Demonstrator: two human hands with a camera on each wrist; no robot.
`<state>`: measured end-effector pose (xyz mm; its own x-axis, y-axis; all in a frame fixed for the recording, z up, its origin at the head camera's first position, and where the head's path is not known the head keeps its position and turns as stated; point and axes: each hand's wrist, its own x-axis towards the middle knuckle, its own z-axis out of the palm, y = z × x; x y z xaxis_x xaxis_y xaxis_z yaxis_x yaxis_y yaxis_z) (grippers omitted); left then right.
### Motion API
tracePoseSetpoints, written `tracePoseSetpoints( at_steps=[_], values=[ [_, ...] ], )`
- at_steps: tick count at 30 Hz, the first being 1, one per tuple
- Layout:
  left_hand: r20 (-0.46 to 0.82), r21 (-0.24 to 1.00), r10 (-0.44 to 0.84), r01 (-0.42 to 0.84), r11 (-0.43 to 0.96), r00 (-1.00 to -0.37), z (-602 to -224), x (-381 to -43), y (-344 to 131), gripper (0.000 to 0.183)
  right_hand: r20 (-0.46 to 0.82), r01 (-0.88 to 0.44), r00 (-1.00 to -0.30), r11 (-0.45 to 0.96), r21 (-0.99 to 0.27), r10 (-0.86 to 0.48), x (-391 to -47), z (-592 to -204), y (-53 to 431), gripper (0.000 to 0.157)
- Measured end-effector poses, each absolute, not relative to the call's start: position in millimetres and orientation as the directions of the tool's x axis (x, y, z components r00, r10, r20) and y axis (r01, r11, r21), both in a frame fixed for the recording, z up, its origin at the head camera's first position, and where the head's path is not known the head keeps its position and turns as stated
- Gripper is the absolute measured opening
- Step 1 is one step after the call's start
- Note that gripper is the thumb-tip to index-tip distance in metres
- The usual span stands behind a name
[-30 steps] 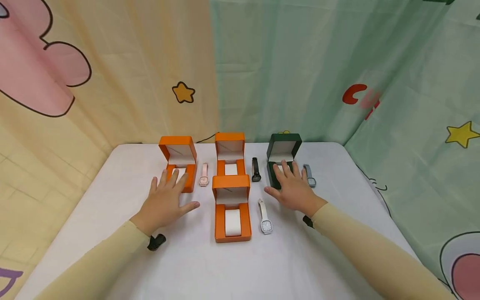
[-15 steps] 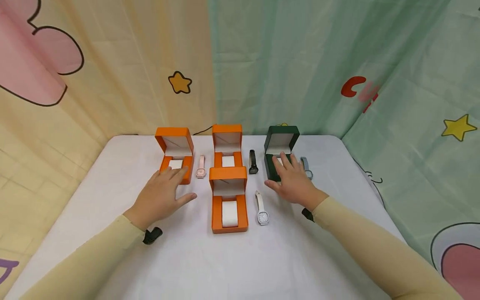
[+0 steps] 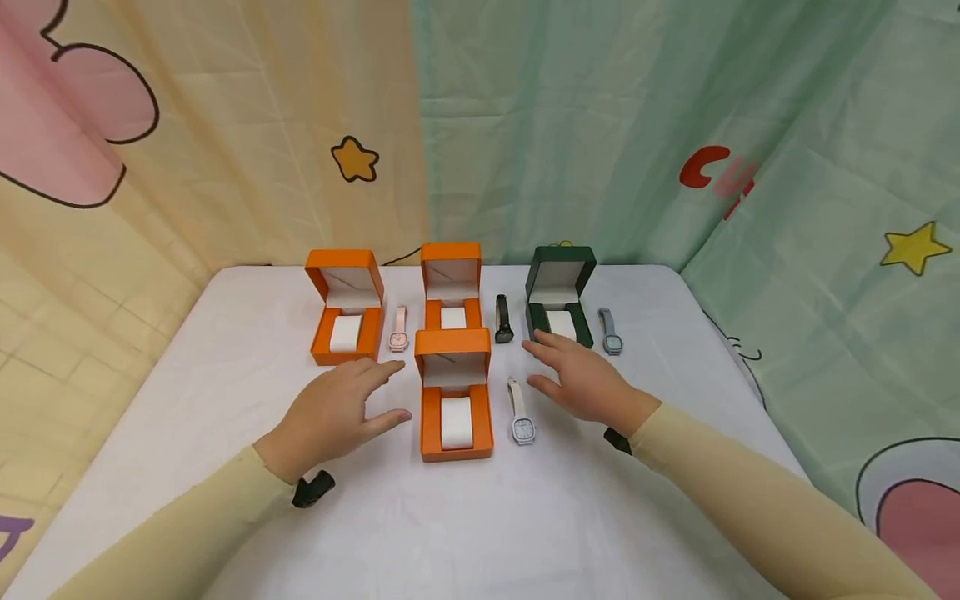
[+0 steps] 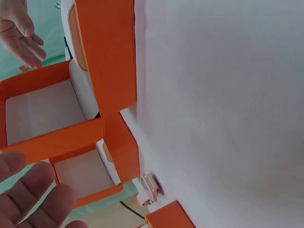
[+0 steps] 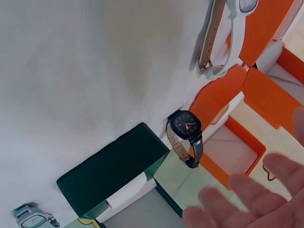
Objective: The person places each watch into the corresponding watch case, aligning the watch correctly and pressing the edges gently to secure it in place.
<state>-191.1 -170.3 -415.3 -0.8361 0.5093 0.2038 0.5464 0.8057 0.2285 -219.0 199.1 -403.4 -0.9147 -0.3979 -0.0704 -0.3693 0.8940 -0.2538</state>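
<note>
My left hand (image 3: pixel 333 412) hovers over the table with fingers spread, holding nothing, just left of the front orange watch box (image 3: pixel 482 421). That box stands with its lid up and a white cushion (image 3: pixel 456 423) inside. To its right lies a white watch (image 3: pixel 522 429). Also holding nothing, my right hand (image 3: pixel 588 383) has its fingers extended between that watch and the raised-lid green watch box (image 3: pixel 537 321), overlapping the box's front edge in the head view. A black watch (image 5: pixel 185 124) lies near the green box, and a blue-grey watch (image 3: pixel 612 342) is on its right.
Two more open orange boxes stand behind: a left box (image 3: pixel 370 333) and a middle box (image 3: pixel 450 254), partly hidden by the front one. A pink watch (image 3: pixel 398 340) lies between them. Printed curtains (image 3: pixel 600 125) hang behind the white-covered table (image 3: pixel 495 533).
My left hand has drawn away from the left orange box toward the front one. My right hand has pulled back off the green box. The whole scene has shifted upward in the head view.
</note>
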Motion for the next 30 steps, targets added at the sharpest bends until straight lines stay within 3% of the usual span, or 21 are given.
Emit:
tracePoseSetpoints(
  at_steps=[7,14,30],
  values=[
    [0.094,0.241,0.549,0.554,0.797,-0.831,-422.1,-187.9,-157.0,0.074,-0.11,-0.49,-0.839,0.828,-0.272,-0.533,-209.7,-410.1,202.0,0.05],
    [0.019,0.216,0.576,0.566,0.796,-0.817,-425.3,-189.5,-137.6,0.075,-0.172,-0.539,-0.779,0.784,-0.307,-0.603,-204.0,-418.2,205.4,0.055],
    [-0.028,0.249,0.567,0.544,0.801,-0.823,-438.2,-190.1,-117.9,0.075,-0.243,-0.536,-0.771,0.806,-0.25,-0.588,-200.4,-441.9,194.4,0.06]
  ],
)
